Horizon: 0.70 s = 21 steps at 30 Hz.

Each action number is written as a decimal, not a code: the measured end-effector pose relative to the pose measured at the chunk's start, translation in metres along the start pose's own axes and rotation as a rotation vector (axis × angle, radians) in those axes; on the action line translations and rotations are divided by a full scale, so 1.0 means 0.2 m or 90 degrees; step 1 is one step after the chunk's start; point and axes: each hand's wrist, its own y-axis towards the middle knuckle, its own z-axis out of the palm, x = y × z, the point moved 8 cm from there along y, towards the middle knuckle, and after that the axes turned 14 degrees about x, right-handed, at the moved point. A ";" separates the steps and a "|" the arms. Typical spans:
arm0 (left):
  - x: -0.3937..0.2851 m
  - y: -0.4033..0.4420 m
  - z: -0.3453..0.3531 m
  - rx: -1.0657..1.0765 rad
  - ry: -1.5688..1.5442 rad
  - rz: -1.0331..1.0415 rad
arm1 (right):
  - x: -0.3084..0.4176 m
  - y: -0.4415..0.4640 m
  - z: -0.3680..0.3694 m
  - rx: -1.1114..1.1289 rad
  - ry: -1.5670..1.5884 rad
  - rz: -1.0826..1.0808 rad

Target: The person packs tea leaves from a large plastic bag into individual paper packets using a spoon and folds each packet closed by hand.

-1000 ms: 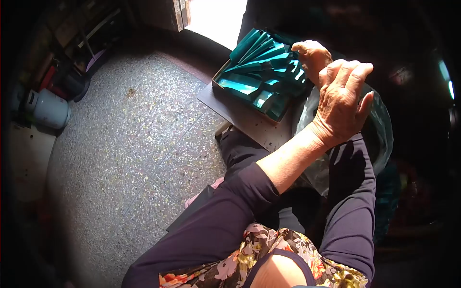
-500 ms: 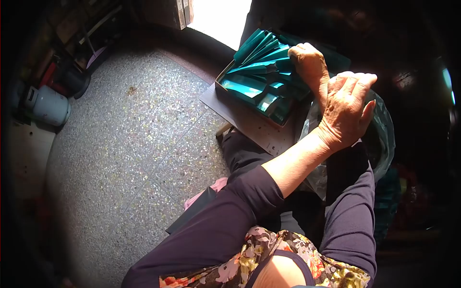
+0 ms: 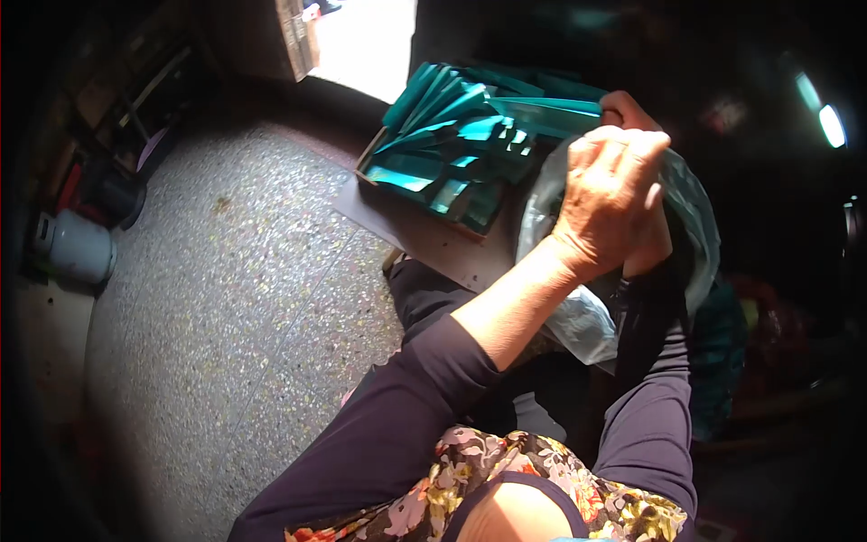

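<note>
A stack of shiny teal folded sheets point(image 3: 452, 108) fans out in a shallow box point(image 3: 368, 152) ahead of me. One teal sheet point(image 3: 551, 110) stretches from the stack to my right hand point(image 3: 629, 110), whose fingers are closed on its end. My left hand point(image 3: 603, 185) crosses in front of the right one, back of the hand up and fingers curled in. What its fingers hold, if anything, is hidden. Below both hands is the mouth of a clear plastic bag point(image 3: 703, 212).
A pale board point(image 3: 452, 262) supports the box. Speckled floor point(image 3: 244, 271) spreads to the left, with a white canister point(image 3: 81, 246) at the far side. A bright doorway point(image 3: 366, 50) lies ahead. Dark, hard-to-read shapes fill the right.
My right hand has moved right, away from the stack, drawing a teal sheet with it. The left hand's fingers have gone from stretched to curled. The whole view has shifted somewhat.
</note>
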 end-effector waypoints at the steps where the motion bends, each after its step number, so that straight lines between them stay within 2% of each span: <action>1: 0.00 0.00 0.00 -0.010 -0.002 0.015 | 0.00 -0.06 -0.11 0.070 -0.181 0.077; 2: 0.01 0.00 0.01 -0.005 0.027 0.013 | -0.10 -0.10 -0.25 -0.014 -0.324 0.116; 3: 0.03 0.00 0.02 -0.010 0.068 0.004 | 0.10 -0.14 -0.28 -0.103 -0.423 0.185; 5: 0.07 0.00 0.06 0.054 0.104 -0.031 | 0.13 -0.27 -0.42 -0.131 -0.497 0.172; 7: 0.10 -0.02 0.14 0.150 0.150 -0.078 | 0.02 -0.45 -0.52 -0.178 -0.253 0.391; 8: 0.11 -0.04 0.19 0.206 0.173 -0.094 | 0.06 -0.50 -0.53 -0.187 -0.260 0.403; 10: 0.13 -0.10 0.28 0.282 0.166 -0.111 | 0.08 -0.60 -0.54 -0.202 -0.130 0.453; 11: 0.13 -0.12 0.32 0.299 0.144 -0.111 | 0.05 -0.64 -0.55 -0.195 -0.014 0.420; 14: 0.10 -0.15 0.39 0.336 0.093 -0.053 | 0.03 -0.72 -0.58 -0.211 0.028 0.416; 18: 0.12 -0.18 0.43 0.357 0.033 -0.079 | 0.08 -0.74 -0.60 -0.205 0.048 0.406; 20: 0.12 -0.18 0.43 0.351 0.028 -0.074 | 0.12 -0.72 -0.60 -0.172 0.063 0.304; 21: 0.11 -0.18 0.43 0.353 0.028 -0.073 | 0.12 -0.72 -0.60 -0.174 0.064 0.304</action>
